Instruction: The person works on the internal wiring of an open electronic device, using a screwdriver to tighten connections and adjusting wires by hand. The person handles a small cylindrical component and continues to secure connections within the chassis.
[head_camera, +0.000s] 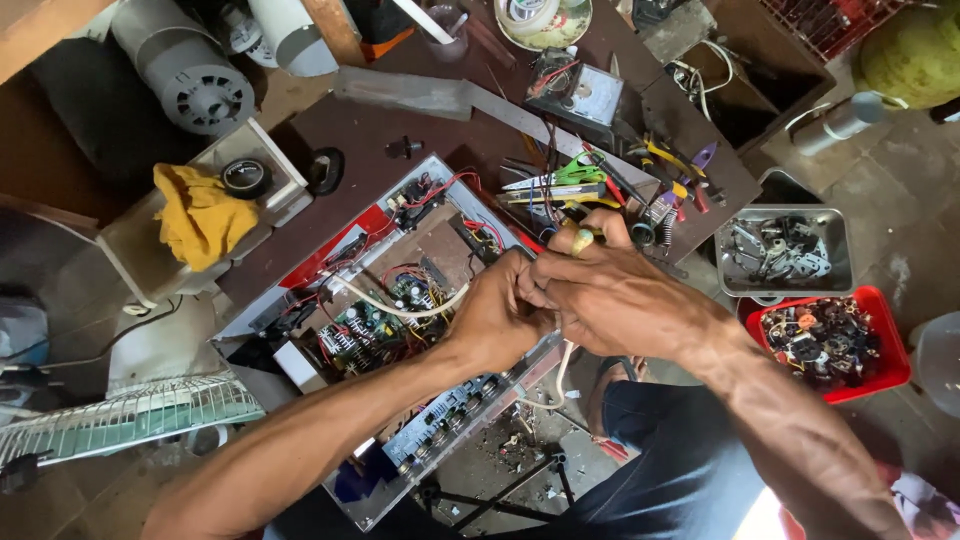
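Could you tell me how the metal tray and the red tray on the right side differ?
The metal tray is grey and bare metal, while the red tray is bright red and looks like plastic. The metal tray lies farther from the person, next to the workbench; the red tray sits nearer, beside the right forearm. The metal tray holds mostly pale metal pieces; the red tray holds darker, mixed ones. Both are shallow, rectangular and filled with small parts, and neither hand touches them.

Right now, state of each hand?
Left hand: closed, pinching the cream cable.
Right hand: closed against the left; what it grips is hidden.
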